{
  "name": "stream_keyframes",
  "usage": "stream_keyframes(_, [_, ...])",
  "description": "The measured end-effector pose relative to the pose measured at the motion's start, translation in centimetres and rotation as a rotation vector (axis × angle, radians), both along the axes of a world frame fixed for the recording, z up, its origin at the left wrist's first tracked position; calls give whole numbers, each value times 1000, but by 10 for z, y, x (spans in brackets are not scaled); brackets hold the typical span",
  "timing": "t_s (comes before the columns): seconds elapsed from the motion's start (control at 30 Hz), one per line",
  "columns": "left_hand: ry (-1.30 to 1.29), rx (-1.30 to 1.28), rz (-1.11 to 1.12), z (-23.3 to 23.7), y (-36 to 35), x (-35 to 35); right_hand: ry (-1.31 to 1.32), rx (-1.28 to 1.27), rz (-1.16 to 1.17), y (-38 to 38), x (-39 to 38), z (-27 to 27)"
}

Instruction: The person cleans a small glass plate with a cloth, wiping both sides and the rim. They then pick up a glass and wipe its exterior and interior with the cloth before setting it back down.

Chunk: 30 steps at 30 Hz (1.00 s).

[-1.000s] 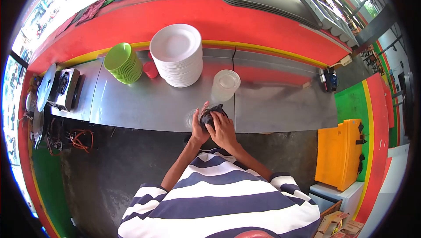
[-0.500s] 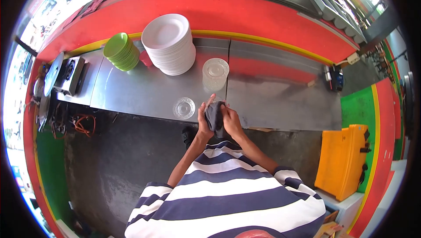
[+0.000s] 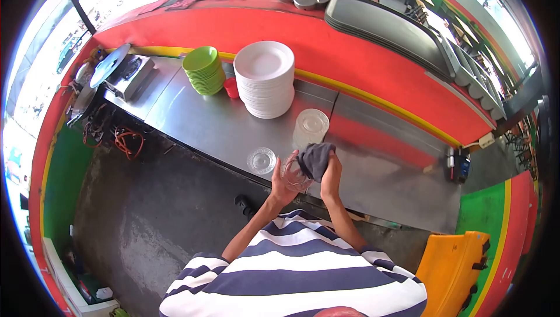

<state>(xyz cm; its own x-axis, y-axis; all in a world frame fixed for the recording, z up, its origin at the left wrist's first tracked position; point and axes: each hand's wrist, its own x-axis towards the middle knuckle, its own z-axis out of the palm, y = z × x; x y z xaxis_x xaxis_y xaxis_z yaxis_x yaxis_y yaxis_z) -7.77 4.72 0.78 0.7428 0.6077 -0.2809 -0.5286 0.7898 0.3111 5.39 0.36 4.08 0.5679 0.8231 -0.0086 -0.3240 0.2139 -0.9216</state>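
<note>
My left hand (image 3: 282,186) is closed on the edge of a clear glass saucer (image 3: 295,176), which is tilted above the counter's front edge. In my right hand (image 3: 331,174) is a bunched dark grey cloth (image 3: 317,160), which covers the upper right part of that saucer. Just beyond the cloth stands a stack of clear glass saucers (image 3: 311,125). Another single glass saucer (image 3: 261,160) lies on the steel counter to the left of my hands.
Tall white plates (image 3: 265,83) and green bowls (image 3: 204,72) stand stacked at the back of the counter (image 3: 204,127), with a red cup (image 3: 231,87) between them. A stove (image 3: 131,76) is at the left. Trays (image 3: 391,31) rest on the red ledge. An orange cabinet (image 3: 449,270) stands at right.
The cloth has moved up and right with my right hand, uncovering the glass saucer in my left hand. The camera view has turned and shifted, so the counter appears tilted.
</note>
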Motion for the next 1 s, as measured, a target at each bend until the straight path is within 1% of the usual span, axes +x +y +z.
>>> stream_keyframes(0.03, [-28, 16, -14, -1, 5, 0, -237, -29, -9, 2, -4, 6])
stream_keyframes(0.07, [-55, 32, -30, -7, 9, 2, -387, -222, 24, 0, -12, 13])
stream_keyframes(0.17, [-206, 51, -27, -32, 30, 1, -1038, 48, -35, 11, -43, 8])
stream_keyframes(0.2, [-292, -1, -20, -18, 33, -4, -1034, 33, -53, 9, -62, 23])
stream_keyframes(0.3, [-346, 1, 10, 0, 49, -22, -1158, 148, -27, 21, -73, 14])
stream_keyframes(0.33, [-373, 25, 13, 2, 52, -26, -1037, 83, 78, 21, -81, 28])
stream_keyframes(0.47, [-304, 76, 34, -6, 64, -40, -1143, 110, 252, 27, -70, 22])
stream_keyframes(0.57, [-231, 4, 41, 1, 61, -44, -1171, 75, 358, 30, -56, 7])
stream_keyframes(0.63, [-206, 32, 30, -4, 66, -44, -1203, 61, 422, 30, -43, 4])
stream_keyframes(0.73, [-117, 62, 16, -12, 69, -41, -1093, 21, 504, 26, -27, 9])
stream_keyframes(0.77, [-80, 72, 13, -13, 70, -39, -1038, 26, 498, 24, -20, 10])
stream_keyframes(0.83, [-34, 69, 15, -1, 65, -39, -928, 38, 489, 22, -6, 12])
stream_keyframes(0.87, [-9, 66, 19, 6, 62, -39, -787, -24, 437, 16, 2, 5])
stream_keyframes(0.97, [101, 117, 62, 11, 57, -39, -447, -18, 236, 9, 13, -7])
stream_keyframes(1.0, [98, 121, 71, 12, 54, -39, -460, 9, 216, 4, 14, 0])
